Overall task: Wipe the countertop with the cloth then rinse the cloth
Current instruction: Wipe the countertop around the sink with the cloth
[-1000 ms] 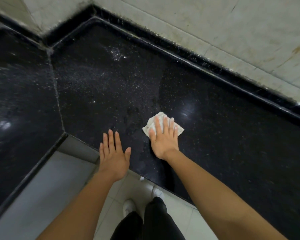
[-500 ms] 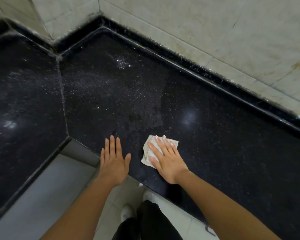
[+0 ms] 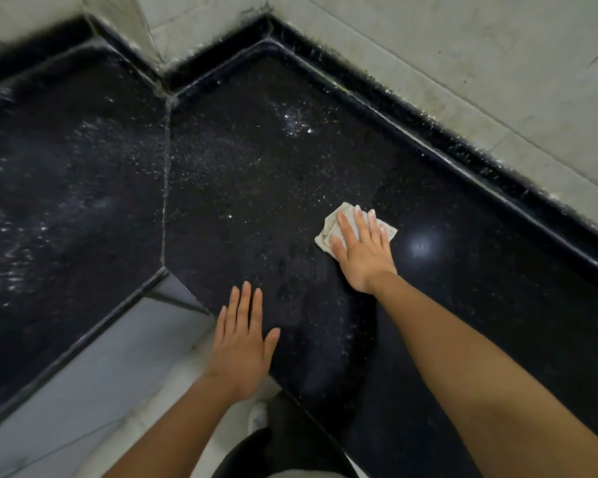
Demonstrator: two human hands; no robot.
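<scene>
Most of the cloth [image 3: 328,232] is hidden under the right hand [image 3: 361,250]; only its left edge, its far corner at 12 o'clock of the fingers, and a corner at 2 o'clock of them show. How many times it is folded cannot be made out. Both forearms are cut off by the lower edge of the picture, and the countertop [image 3: 256,188] runs out of view at 9 o'clock and at 4 o'clock. The cloth is small, pale off-white with a faint ribbed texture, and lies folded flat on the black speckled stone a little right of the middle of the view, near a soft light glare [image 3: 422,244] at 3 o'clock of it. The right hand lies palm down with straight, slightly spread fingers pressing on the cloth, not curled round it. The left hand [image 3: 242,343], at 7 o'clock of the cloth and well apart from it, rests flat with straight fingers at the counter's front edge and holds nothing. A pale seam [image 3: 166,188] crosses the stone at 10 o'clock of the left hand. Stained light wall tiles [image 3: 463,56] rise behind a raised black rim [image 3: 463,146]. At 6 o'clock a white shoe [image 3: 258,414] shows on the pale floor [image 3: 94,374].
</scene>
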